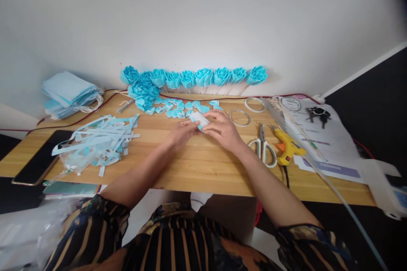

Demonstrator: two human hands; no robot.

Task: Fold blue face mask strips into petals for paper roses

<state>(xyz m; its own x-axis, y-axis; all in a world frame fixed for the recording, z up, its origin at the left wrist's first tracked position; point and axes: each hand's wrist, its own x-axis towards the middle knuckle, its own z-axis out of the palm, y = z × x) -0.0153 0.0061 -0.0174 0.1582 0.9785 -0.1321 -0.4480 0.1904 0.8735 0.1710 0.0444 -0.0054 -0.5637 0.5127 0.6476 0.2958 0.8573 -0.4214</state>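
A small white and light-blue piece of mask fabric [199, 119] is held between my two hands above the middle of the table. My left hand [184, 132] pinches its left side, with the thumb on top. On its right side, the fingers of my right hand [222, 126] are closed around the edge. Just behind my hands lie several small cut blue and white fabric pieces [178, 106]. Beyond them, blue fabric roses [204, 77] on thin sticks lean in a row against the wall, and more roses [144, 93] are heaped at the left.
At the left are stacked face masks [70, 93], cut strips [98, 139] and a phone [40, 156]. To the right lie tape rings [241, 117], white-handled scissors [270, 154], a yellow glue gun [288, 146], papers [330, 135] and keys [319, 114]. A red cable [286, 95] runs along the back.
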